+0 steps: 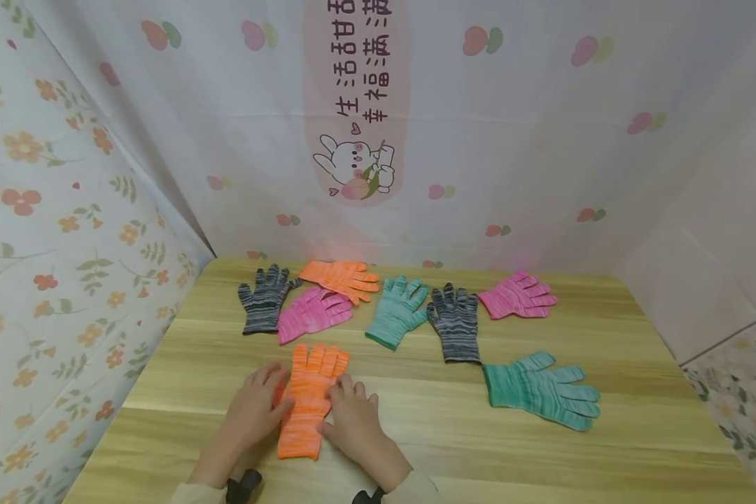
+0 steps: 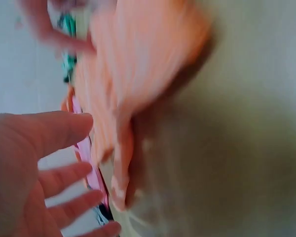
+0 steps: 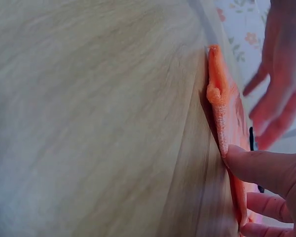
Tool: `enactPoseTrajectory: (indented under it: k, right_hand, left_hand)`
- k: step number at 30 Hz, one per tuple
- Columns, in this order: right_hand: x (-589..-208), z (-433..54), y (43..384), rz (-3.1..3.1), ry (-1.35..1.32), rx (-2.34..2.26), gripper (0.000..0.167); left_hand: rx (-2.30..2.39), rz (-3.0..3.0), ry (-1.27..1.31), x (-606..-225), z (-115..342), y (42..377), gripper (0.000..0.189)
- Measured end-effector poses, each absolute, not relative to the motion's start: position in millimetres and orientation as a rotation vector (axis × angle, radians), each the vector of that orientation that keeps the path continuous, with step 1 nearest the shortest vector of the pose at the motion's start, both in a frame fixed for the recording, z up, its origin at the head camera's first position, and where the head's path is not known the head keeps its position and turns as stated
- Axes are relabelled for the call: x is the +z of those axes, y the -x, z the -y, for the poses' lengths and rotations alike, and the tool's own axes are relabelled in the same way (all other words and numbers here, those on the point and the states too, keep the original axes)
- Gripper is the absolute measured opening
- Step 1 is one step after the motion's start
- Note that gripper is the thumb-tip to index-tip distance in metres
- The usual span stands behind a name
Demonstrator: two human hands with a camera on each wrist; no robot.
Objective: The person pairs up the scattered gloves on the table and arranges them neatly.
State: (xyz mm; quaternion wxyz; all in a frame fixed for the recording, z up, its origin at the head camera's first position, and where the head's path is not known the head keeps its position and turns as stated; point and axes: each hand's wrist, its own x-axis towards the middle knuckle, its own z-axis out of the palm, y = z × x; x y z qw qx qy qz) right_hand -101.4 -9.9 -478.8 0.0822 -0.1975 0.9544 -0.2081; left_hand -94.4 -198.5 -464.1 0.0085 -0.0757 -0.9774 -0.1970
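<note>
An orange knit glove (image 1: pixel 305 420) lies on the table in front of me, its fingers pointing away and its cuff toward me. At its left edge is my left hand (image 1: pixel 252 406), thumb near the glove and fingers spread; the left wrist view shows a gap between this hand (image 2: pixel 19 163) and the blurred glove (image 2: pixel 138 54). My right hand (image 1: pixel 355 420) is along the glove's right edge. In the right wrist view, the thumb of that hand (image 3: pixel 281 173) touches the side of the glove (image 3: pixel 218 84), with its other fingers farther along the edge.
Behind lie a grey-black glove (image 1: pixel 264 301), a pink glove (image 1: pixel 311 315), another orange glove (image 1: pixel 340 276), a green glove (image 1: pixel 397 311), a second grey-black glove (image 1: pixel 455 325) and a second pink glove (image 1: pixel 519 295). Another green glove (image 1: pixel 542 388) lies at right. Printed curtains (image 1: pixel 416 231) border the wooden table (image 1: pixel 542 462).
</note>
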Motion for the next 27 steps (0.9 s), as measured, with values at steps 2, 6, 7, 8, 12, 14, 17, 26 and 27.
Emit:
enactPoseTrajectory:
  k: [2, 6, 7, 8, 12, 14, 17, 26, 27]
  right_hand:
    - [-478, 11, 101, -2.853, 0.596, -0.609, 0.043]
    - [-478, 12, 100, -2.857, 0.599, -0.577, 0.044]
    - [-478, 13, 99, -2.856, 0.599, -0.570, 0.044]
    - [-478, 13, 99, -2.859, 0.600, -0.563, 0.044]
    - [-478, 14, 98, -2.875, 0.600, -0.540, 0.044]
    - [-479, 14, 98, -2.881, 0.601, -0.540, 0.044]
    - [-479, 12, 99, -2.864, 0.610, -0.616, 0.045]
    - [-478, -3, 136, -2.814, 0.566, -0.880, 0.040]
    - [-476, -4, 144, -2.803, 0.558, -0.891, 0.041]
  left_hand:
    - [-0.587, 3.112, 0.172, -463, 194, 78, 0.052]
    - [-0.529, 3.154, 0.137, -469, 189, 51, 0.055]
    - [-0.513, 3.147, 0.141, -471, 188, 45, 0.055]
    - [-0.505, 3.136, 0.142, -474, 188, 40, 0.055]
    - [-0.480, 3.061, 0.113, -484, 187, 30, 0.054]
    - [-0.483, 3.042, 0.079, -488, 188, 28, 0.054]
    - [-0.511, 3.053, 0.033, -490, 190, 27, 0.055]
    - [-0.608, 3.119, -0.025, -489, 190, 30, 0.055]
    - [-0.616, 3.117, -0.025, -489, 189, 30, 0.055]
